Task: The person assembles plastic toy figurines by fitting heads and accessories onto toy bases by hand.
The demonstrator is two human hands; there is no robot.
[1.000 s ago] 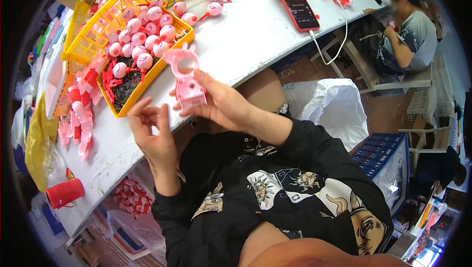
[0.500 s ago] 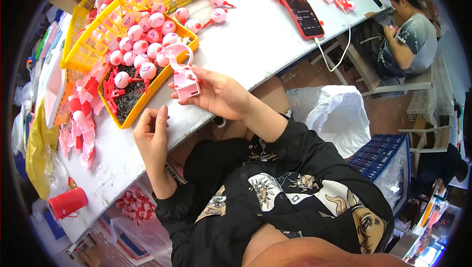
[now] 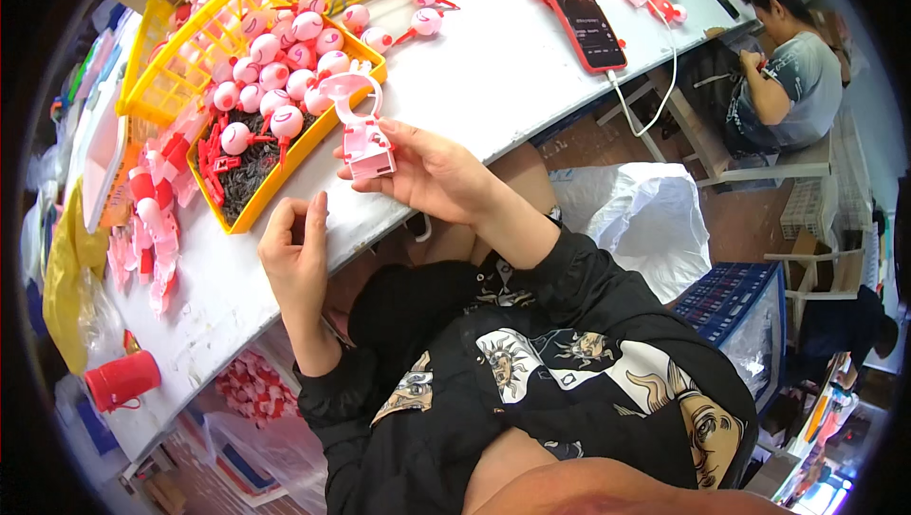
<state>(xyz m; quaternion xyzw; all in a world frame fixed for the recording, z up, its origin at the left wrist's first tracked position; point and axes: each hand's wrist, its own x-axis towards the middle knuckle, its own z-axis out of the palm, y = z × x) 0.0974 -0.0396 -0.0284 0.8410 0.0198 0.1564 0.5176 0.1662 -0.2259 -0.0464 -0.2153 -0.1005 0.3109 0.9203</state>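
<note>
My right hand (image 3: 438, 171) grips a pink plastic toy part (image 3: 368, 147), a boxy body with a translucent curved loop at its top, just over the table's front edge. Beside it on the left, my left hand (image 3: 294, 242) is closed, thumb against curled fingers; whatever they may pinch is hidden. Beyond both hands lies a shallow yellow tray (image 3: 261, 204). It contains small dark pieces (image 3: 249, 173), red plastic bits (image 3: 211, 173) and a heap of pink balls (image 3: 275, 102) with red stems.
Behind the tray stands a yellow basket (image 3: 157, 88) of pink and red parts. A phone (image 3: 581, 21) lies on the white table (image 3: 474, 69), its cable hanging over the edge. A red mug (image 3: 123, 380) stands far left. At right are a white bag (image 3: 655, 221) and a seated person (image 3: 792, 78).
My right hand and the pink part have shifted slightly right and up, with the part turned a little. My left hand keeps its closed pose. The view has tilted slightly.
</note>
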